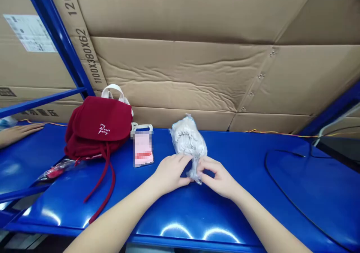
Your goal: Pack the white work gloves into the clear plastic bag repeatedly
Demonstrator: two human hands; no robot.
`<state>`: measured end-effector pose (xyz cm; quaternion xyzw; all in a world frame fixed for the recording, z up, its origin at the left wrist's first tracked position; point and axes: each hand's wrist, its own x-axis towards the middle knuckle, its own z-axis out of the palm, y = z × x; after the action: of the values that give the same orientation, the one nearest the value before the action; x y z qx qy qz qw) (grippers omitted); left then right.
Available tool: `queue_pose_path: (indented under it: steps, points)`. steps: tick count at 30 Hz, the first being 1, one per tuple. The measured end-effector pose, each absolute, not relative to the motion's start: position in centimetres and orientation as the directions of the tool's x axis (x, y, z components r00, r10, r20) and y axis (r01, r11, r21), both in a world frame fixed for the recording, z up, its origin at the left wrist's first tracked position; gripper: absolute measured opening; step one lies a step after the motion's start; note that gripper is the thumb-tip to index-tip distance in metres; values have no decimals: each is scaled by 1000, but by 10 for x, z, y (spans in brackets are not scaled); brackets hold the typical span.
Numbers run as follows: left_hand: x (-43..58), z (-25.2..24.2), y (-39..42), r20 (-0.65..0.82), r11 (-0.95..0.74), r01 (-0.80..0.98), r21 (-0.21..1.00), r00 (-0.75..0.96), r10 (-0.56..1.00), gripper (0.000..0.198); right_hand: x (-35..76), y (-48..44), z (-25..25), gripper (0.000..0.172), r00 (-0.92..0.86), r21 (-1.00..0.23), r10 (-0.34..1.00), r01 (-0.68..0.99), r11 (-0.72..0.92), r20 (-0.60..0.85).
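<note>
A clear plastic bag (189,135) packed with white knitted work gloves lies on the blue shelf, its far end edged in blue. Its gathered, twisted neck points toward me. My left hand (173,172) closes on the neck from the left, thumb underneath and fingers bent over. From the right, my right hand (215,173) pinches the same neck between thumb and fingers. The loose end of the plastic sticks out between both hands.
Left of the bag are a partly blurred pink phone (143,150) and a dark red backpack (98,129) with hanging cords. A black cable (277,183) curves along the right. Cardboard (180,73) stands behind. Another person's hand (21,133) rests at far left, beyond the blue frame (60,39).
</note>
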<state>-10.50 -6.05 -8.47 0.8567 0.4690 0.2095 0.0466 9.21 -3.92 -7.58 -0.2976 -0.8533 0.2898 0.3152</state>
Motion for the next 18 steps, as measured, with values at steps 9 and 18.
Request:
queue_pose_path:
  steps: [9, 18]
  points:
    - [-106, -96, -53, 402, -526, 829, 188, 424, 812, 11, 102, -29, -74, 42, -361, -992, 930, 69, 107, 75]
    - [-124, -84, -57, 549, -582, 633, 510, 282, 787, 23, 147, -12, -61, 26, -153, -736, 988, 666, 124, 28]
